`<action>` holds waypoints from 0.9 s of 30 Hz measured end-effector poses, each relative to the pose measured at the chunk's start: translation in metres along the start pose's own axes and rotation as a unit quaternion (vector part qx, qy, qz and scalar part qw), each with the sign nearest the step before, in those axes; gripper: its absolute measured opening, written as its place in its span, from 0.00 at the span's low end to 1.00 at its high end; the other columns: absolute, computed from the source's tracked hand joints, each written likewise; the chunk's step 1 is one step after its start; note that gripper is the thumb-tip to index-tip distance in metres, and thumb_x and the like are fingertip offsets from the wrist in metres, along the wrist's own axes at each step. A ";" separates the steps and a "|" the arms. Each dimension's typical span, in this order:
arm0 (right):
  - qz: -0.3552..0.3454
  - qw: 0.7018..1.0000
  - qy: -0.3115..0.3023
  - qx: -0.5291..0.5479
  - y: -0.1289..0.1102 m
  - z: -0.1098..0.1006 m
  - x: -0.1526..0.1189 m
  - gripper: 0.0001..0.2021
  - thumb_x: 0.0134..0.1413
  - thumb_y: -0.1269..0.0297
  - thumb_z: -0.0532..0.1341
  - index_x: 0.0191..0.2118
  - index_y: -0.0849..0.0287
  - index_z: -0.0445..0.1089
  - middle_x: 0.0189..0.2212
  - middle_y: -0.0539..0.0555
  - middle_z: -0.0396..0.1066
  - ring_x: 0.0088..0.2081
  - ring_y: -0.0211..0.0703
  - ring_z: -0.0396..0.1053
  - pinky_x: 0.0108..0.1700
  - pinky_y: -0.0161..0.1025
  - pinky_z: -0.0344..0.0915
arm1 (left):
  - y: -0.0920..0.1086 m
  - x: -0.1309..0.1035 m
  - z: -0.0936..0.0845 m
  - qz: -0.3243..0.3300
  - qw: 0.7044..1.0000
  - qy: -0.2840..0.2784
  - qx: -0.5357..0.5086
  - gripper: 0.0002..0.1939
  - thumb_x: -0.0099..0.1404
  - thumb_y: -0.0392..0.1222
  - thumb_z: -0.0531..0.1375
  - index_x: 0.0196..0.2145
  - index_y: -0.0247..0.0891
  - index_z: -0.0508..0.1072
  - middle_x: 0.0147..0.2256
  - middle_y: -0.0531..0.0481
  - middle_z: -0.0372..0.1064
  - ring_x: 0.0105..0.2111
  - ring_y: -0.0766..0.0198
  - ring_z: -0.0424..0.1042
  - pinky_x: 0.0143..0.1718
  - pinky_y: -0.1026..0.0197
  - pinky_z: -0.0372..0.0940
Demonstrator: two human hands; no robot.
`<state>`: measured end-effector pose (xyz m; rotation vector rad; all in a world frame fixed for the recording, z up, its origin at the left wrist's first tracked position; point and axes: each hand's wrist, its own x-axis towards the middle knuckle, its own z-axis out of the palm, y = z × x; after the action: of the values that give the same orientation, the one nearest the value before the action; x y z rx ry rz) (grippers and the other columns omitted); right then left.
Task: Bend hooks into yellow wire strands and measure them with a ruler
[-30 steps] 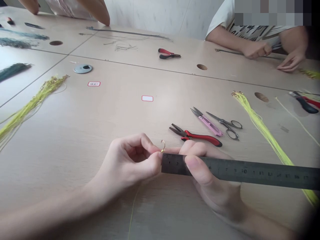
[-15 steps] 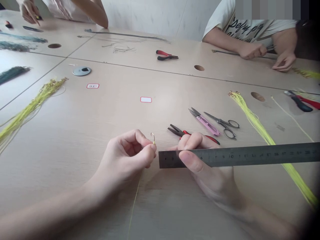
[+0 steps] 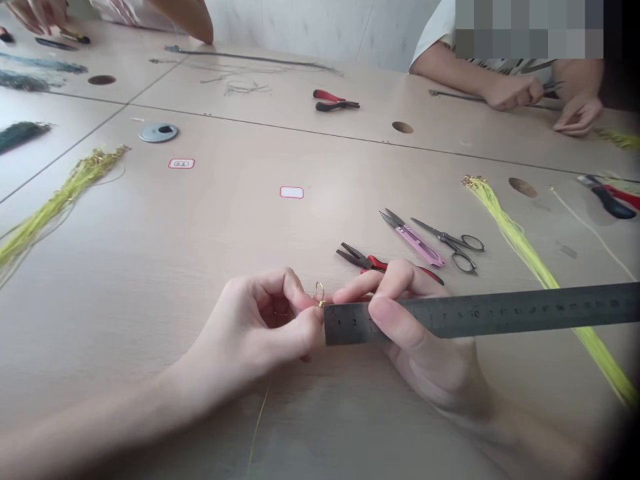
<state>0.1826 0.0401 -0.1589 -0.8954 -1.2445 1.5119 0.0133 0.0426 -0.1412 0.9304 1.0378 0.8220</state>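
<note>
Hook [image 3: 323,293] left of ruler [image 3: 483,313]; pliers [image 3: 377,263], snips [image 3: 419,245], scissors [image 3: 445,238] behind on table [image 3: 225,227]

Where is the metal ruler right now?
In the head view, right of centre: the metal ruler is gripped in the right hand, its left end beside the gold hook held in the left hand.

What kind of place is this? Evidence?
Probably a small handwork workshop; little of the room shows. Signs: a flat grey metal ruler in the right hand, long bundles of bright yellow cord, and a co-worker's hand across the shared pale wood-look table.
</note>
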 end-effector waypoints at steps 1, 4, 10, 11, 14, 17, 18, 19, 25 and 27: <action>-0.001 1.000 -0.002 0.000 0.000 0.000 0.000 0.07 0.56 0.65 0.59 0.27 0.54 0.64 0.34 0.48 0.74 0.38 0.43 0.73 0.41 0.46 0.72 | 0.001 0.000 0.001 0.005 1.000 -0.003 -0.001 0.11 0.52 0.30 0.58 0.16 0.36 0.62 0.15 0.58 0.63 0.17 0.75 0.59 0.18 0.74 0.56; 0.005 1.000 -0.010 0.008 0.001 -0.001 0.000 0.08 0.56 0.65 0.58 0.27 0.54 0.63 0.34 0.48 0.74 0.38 0.44 0.73 0.42 0.47 0.72 | 0.001 0.002 0.002 0.011 1.000 -0.005 -0.004 0.11 0.52 0.28 0.58 0.16 0.36 0.63 0.16 0.59 0.63 0.18 0.75 0.60 0.18 0.75 0.56; 0.018 1.000 -0.006 0.017 -0.001 0.000 0.001 0.08 0.55 0.66 0.59 0.26 0.54 0.63 0.32 0.47 0.74 0.36 0.43 0.74 0.40 0.45 0.71 | -0.002 0.002 0.002 0.012 1.000 -0.003 -0.013 0.10 0.52 0.29 0.59 0.17 0.36 0.64 0.17 0.59 0.64 0.18 0.76 0.61 0.18 0.76 0.57; 0.020 1.000 -0.004 0.020 -0.002 0.000 0.001 0.08 0.55 0.66 0.59 0.26 0.54 0.63 0.32 0.47 0.74 0.36 0.43 0.74 0.40 0.46 0.71 | -0.002 0.001 0.001 0.013 1.000 -0.005 -0.013 0.11 0.53 0.29 0.59 0.17 0.36 0.64 0.17 0.60 0.64 0.18 0.77 0.61 0.19 0.76 0.57; 0.017 1.000 -0.001 0.024 -0.002 0.001 0.001 0.08 0.55 0.66 0.59 0.26 0.54 0.64 0.31 0.47 0.73 0.35 0.44 0.74 0.39 0.47 0.71 | -0.002 0.000 0.001 0.017 1.000 -0.013 -0.015 0.11 0.53 0.28 0.59 0.17 0.36 0.64 0.17 0.60 0.63 0.18 0.77 0.60 0.19 0.76 0.57; 0.008 1.000 -0.007 0.024 0.000 0.000 0.001 0.07 0.55 0.66 0.59 0.26 0.53 0.64 0.31 0.47 0.73 0.36 0.45 0.74 0.38 0.47 0.72 | -0.001 -0.002 0.000 0.017 1.000 -0.018 -0.010 0.11 0.53 0.28 0.59 0.18 0.36 0.64 0.17 0.60 0.63 0.18 0.77 0.60 0.19 0.76 0.57; 0.003 1.000 -0.011 0.025 0.001 0.000 0.001 0.07 0.56 0.66 0.59 0.27 0.53 0.64 0.31 0.47 0.73 0.36 0.45 0.74 0.38 0.47 0.72 | -0.001 -0.002 0.000 0.017 1.000 -0.017 -0.010 0.11 0.53 0.28 0.59 0.18 0.36 0.64 0.17 0.60 0.63 0.18 0.77 0.60 0.19 0.76 0.57; -0.002 1.000 -0.014 0.028 0.002 0.000 0.001 0.07 0.56 0.66 0.59 0.27 0.53 0.64 0.32 0.46 0.73 0.36 0.45 0.74 0.39 0.47 0.72 | -0.002 -0.002 0.000 0.017 1.000 -0.017 -0.011 0.11 0.53 0.28 0.59 0.17 0.36 0.64 0.17 0.60 0.63 0.18 0.77 0.60 0.19 0.76 0.57; 0.007 1.000 -0.013 0.023 0.002 -0.001 0.000 0.07 0.57 0.67 0.58 0.28 0.53 0.65 0.32 0.46 0.73 0.36 0.44 0.74 0.39 0.46 0.73 | -0.004 -0.002 -0.002 0.028 0.999 -0.019 -0.005 0.10 0.53 0.28 0.58 0.18 0.36 0.63 0.17 0.60 0.62 0.18 0.76 0.61 0.19 0.75 0.57; -0.002 1.000 -0.016 0.018 0.002 -0.002 0.000 0.07 0.56 0.67 0.58 0.28 0.53 0.65 0.32 0.46 0.73 0.36 0.44 0.74 0.38 0.45 0.73 | -0.004 -0.001 -0.002 0.027 0.999 -0.022 0.001 0.10 0.53 0.28 0.58 0.18 0.36 0.63 0.17 0.60 0.62 0.18 0.76 0.60 0.19 0.75 0.57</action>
<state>0.1839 0.0409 -0.1616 -0.8481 -1.2372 1.5453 0.0111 0.0402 -0.1453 0.9771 0.9783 0.8411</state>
